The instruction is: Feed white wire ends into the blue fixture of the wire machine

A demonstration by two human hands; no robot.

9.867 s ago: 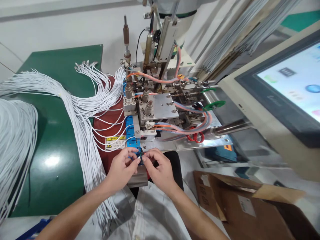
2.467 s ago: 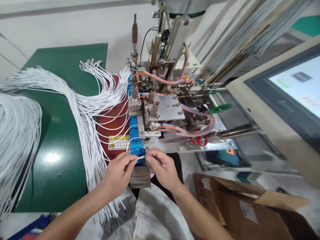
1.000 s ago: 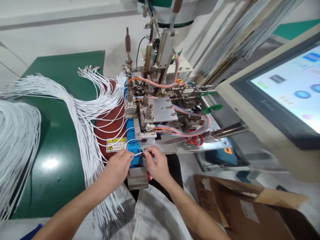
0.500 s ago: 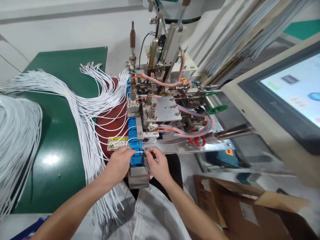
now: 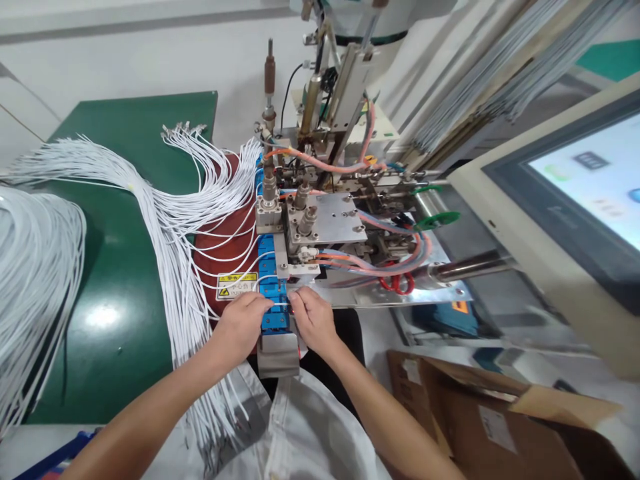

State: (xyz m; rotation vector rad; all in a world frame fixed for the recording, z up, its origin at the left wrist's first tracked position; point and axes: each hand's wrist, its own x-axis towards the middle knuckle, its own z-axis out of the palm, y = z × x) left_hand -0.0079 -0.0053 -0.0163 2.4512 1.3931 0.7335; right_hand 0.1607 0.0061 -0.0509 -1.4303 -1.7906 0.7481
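My left hand (image 5: 241,327) and my right hand (image 5: 311,321) meet at the front of a small machine (image 5: 320,227). Both pinch one thin white wire (image 5: 281,304) and hold it across a blue fixture block (image 5: 273,303) on the machine's front track. The left hand's fingers are pressed together on the wire's left part. The right hand's fingertips are closed on its end, just below a white machine block. More white wires (image 5: 200,220) fan out from the blue track to the left, over a red pad (image 5: 225,243).
A large bundle of white wires (image 5: 35,267) lies on the green table (image 5: 115,320) at left. A touch screen (image 5: 585,180) stands at right. An open cardboard box (image 5: 500,413) sits at lower right. Grey cable bundles hang at upper right. A yellow warning label (image 5: 235,285) is beside my left hand.
Both hands have shifted slightly forward with the wire, bringing it lower onto the blue fixture block. The right hand has moved closer under the white machine block.
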